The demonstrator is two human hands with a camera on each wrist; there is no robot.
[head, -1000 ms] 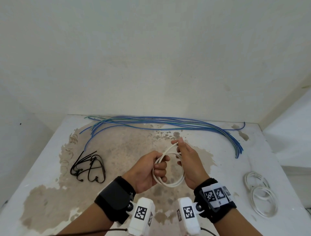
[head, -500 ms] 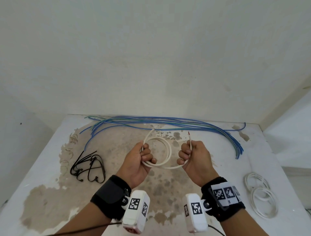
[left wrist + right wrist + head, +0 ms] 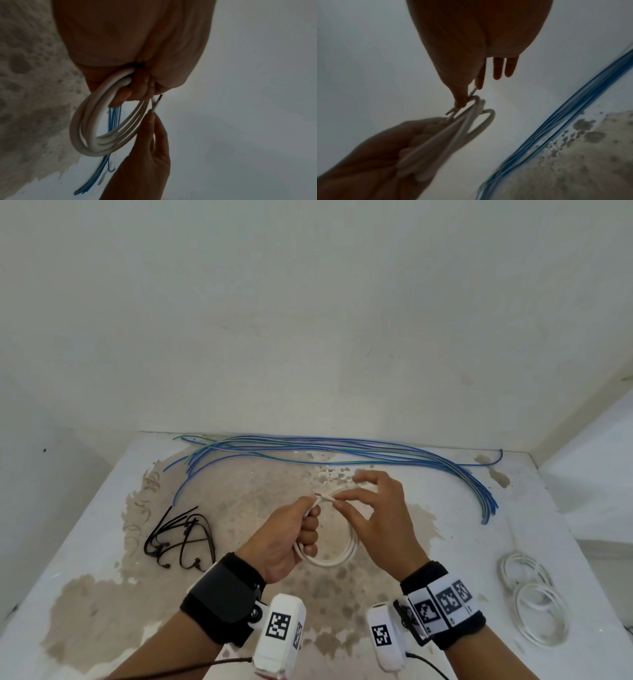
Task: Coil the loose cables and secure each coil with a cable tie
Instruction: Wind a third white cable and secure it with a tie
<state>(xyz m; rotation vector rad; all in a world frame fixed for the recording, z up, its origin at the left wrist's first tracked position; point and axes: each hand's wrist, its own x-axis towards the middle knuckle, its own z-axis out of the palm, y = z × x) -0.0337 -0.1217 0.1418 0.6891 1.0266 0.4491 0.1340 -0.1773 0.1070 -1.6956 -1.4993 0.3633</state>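
Presently: white cable coil [image 3: 337,546] held above surface [image 3: 85,542] centre, gripped in left hand [image 3: 291,537], fingers curled round loops. Right hand [image 3: 380,515] pinches cable end w/ thumb & forefinger, other fingers spread. Blue cables [image 3: 342,450] at 12 o'clock; black cable ties [image 3: 178,539] at 9; two finished white coils [image 3: 531,601] at 3.
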